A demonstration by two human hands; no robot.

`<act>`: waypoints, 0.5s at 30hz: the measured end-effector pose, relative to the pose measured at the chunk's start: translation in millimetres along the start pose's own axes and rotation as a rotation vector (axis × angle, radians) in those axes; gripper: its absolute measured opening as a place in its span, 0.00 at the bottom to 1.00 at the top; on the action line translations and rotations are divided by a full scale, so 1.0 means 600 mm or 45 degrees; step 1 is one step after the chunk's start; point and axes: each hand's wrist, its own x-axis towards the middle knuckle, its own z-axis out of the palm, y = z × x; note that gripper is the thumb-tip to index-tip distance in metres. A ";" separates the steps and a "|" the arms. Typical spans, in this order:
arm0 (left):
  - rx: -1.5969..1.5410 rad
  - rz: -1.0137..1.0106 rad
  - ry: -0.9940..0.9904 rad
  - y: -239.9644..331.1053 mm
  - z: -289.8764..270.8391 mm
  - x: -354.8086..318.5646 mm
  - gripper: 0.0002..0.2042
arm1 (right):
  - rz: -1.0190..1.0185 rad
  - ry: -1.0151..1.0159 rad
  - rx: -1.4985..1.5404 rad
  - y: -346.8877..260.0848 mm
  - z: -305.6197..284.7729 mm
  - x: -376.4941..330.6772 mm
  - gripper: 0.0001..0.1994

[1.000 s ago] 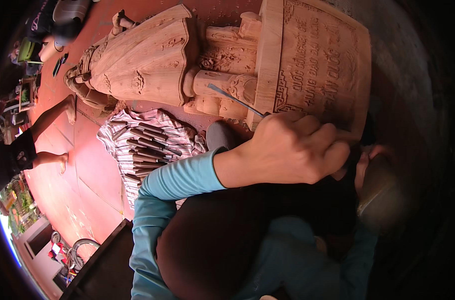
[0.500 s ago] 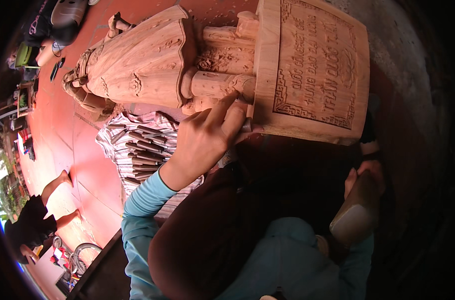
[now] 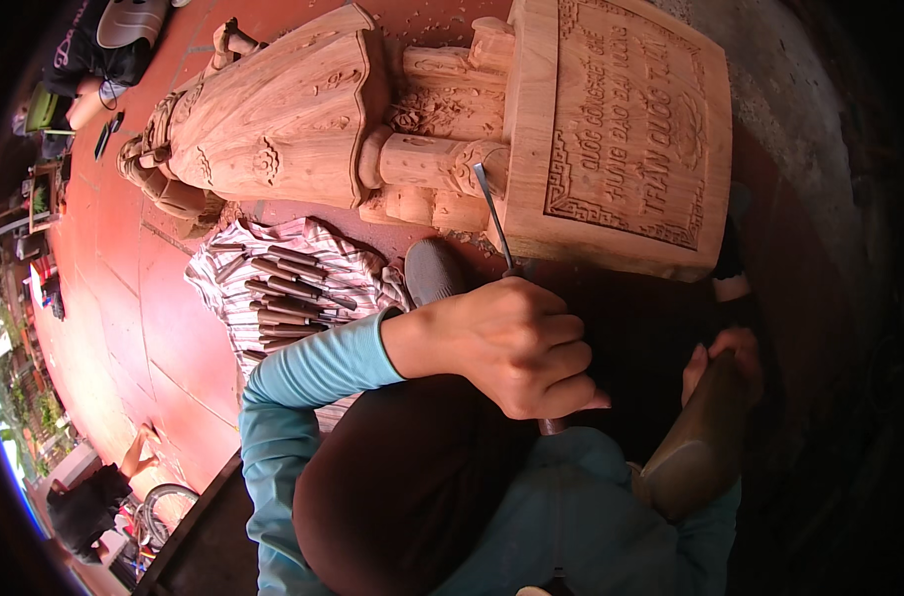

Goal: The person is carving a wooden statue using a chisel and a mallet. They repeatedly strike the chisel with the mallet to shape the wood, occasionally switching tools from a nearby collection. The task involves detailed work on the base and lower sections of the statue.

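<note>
My left hand (image 3: 516,343) is closed in a fist around the handle of a chisel (image 3: 494,217). The slim metal blade points away from me, its flared tip over the carved foot beside the base, and I cannot tell whether it touches. Below the fist, the handle's end shows. At the right, in shadow, my right hand (image 3: 732,360) grips a wooden mallet (image 3: 692,442), whose thick end points down toward my lap. A carved wooden statue (image 3: 283,129) lies on its back ahead of me, its feet joined to a block base (image 3: 531,199) with a lettered, fret-bordered panel (image 3: 630,129).
Several dark-handled carving tools (image 3: 288,298) lie on a striped cloth (image 3: 223,318) on the red tiled floor (image 3: 104,298). A grey shoe (image 3: 432,270) is near the base. Another person (image 3: 89,507) is at far lower left, near a bicycle wheel (image 3: 164,512). Wood chips lie about the statue.
My left hand has drawn back from the carved foot toward my body, so the chisel blade now shows. The mallet has tilted slightly. The person at far left has moved lower.
</note>
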 end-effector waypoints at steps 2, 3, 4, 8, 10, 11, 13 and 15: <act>-0.013 0.008 0.016 -0.001 0.000 0.001 0.24 | 0.011 -0.034 -0.016 -0.008 -0.005 0.001 0.28; -0.019 0.012 0.024 -0.002 -0.001 0.002 0.24 | 0.016 -0.051 -0.024 -0.013 -0.008 0.003 0.29; -0.040 0.007 0.023 -0.002 -0.003 0.003 0.24 | -0.002 -0.026 -0.006 -0.018 -0.007 0.007 0.30; -0.105 0.005 0.010 -0.003 -0.013 0.007 0.24 | -0.093 0.070 0.062 -0.029 -0.005 0.019 0.34; -0.119 0.003 0.007 -0.003 -0.015 0.009 0.23 | -0.139 0.100 0.086 -0.031 -0.005 0.023 0.35; -0.121 -0.003 0.011 -0.002 -0.015 0.010 0.23 | -0.158 0.108 0.094 -0.031 -0.005 0.026 0.35; -0.136 0.001 0.012 -0.003 -0.018 0.012 0.22 | -0.181 0.116 0.091 -0.034 -0.009 0.033 0.35; -0.162 0.023 0.005 -0.006 -0.024 0.013 0.22 | -0.189 0.114 0.066 -0.038 -0.013 0.040 0.35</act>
